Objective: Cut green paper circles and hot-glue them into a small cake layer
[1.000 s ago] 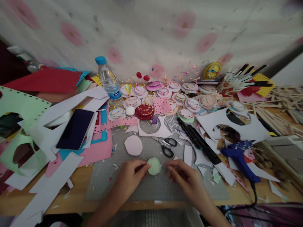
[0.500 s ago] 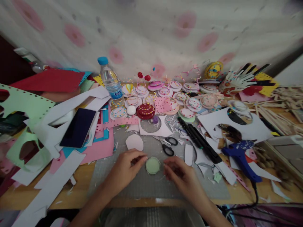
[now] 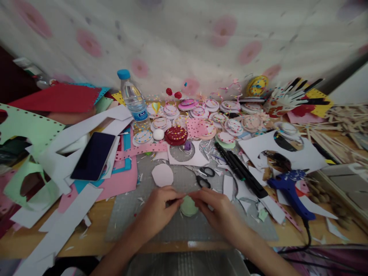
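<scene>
A small pale green paper disc (image 3: 189, 208) lies on the grey cutting mat (image 3: 129, 214) near the table's front edge. My left hand (image 3: 163, 203) is closed, thumb and forefinger pinched at the disc's upper left rim. From the other side my right hand (image 3: 217, 207) pinches at the upper right rim, so the fingertips of both hands nearly meet. The disc's top edge is hidden behind the fingers. Just beyond my left hand is a white paper circle (image 3: 162, 175). Scissors with black handles (image 3: 204, 177) rest past my right hand.
Several decorated paper discs, a dark red one (image 3: 176, 136) among them, stand along the back beside a water bottle (image 3: 133, 99). On the left a phone (image 3: 93, 156) lies over paper scraps. To the right are black pens (image 3: 244, 172) and a blue glue gun (image 3: 291, 191) with its cord.
Both hands have come together from either side of the green disc, and their fingertips now touch its upper rim. The view has shifted slightly.
</scene>
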The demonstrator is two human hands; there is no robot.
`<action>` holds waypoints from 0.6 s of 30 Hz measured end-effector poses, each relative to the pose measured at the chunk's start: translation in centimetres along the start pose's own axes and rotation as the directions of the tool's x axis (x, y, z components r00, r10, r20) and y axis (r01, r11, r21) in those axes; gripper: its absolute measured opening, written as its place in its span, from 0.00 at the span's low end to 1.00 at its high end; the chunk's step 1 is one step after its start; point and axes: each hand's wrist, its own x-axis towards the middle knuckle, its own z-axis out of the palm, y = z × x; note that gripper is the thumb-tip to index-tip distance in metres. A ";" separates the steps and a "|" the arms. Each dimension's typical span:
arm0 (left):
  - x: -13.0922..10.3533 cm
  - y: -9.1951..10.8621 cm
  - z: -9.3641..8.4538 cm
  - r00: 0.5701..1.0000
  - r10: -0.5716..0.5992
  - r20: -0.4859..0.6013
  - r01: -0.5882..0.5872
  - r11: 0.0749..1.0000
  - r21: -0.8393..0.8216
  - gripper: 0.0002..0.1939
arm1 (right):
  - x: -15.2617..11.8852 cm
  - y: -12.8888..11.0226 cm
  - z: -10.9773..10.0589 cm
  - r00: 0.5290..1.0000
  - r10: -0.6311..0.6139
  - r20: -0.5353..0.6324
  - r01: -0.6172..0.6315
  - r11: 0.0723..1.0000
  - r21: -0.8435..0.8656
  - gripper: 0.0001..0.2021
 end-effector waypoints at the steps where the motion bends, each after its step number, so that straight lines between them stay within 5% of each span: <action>1: 0.0 0.0 0.0 1.000 0.003 0.009 -0.003 1.000 0.011 0.12 | 0.1 0.0 0.0 1.000 -0.019 0.012 0.019 1.000 0.004 0.15; 9: -0.1 -0.5 0.2 0.998 0.055 0.027 -0.057 0.994 0.092 0.11 | 0.2 0.6 0.3 0.999 -0.041 -0.008 0.041 0.999 0.012 0.16; 12: -0.6 -0.6 -0.6 0.981 0.194 0.008 -0.191 0.954 0.232 0.12 | 0.2 0.8 0.1 0.998 -0.010 -0.054 0.011 1.000 0.009 0.12; 15: -0.7 0.1 -1.8 0.872 0.476 0.114 -0.474 0.763 0.440 0.16 | 0.3 0.8 -0.2 0.998 0.027 -0.054 -0.024 0.998 0.055 0.09; 18: 0.0 1.0 -2.9 0.650 0.651 0.391 -0.739 0.423 0.524 0.12 | 0.5 0.7 -0.4 0.996 0.087 -0.016 -0.084 0.986 0.141 0.08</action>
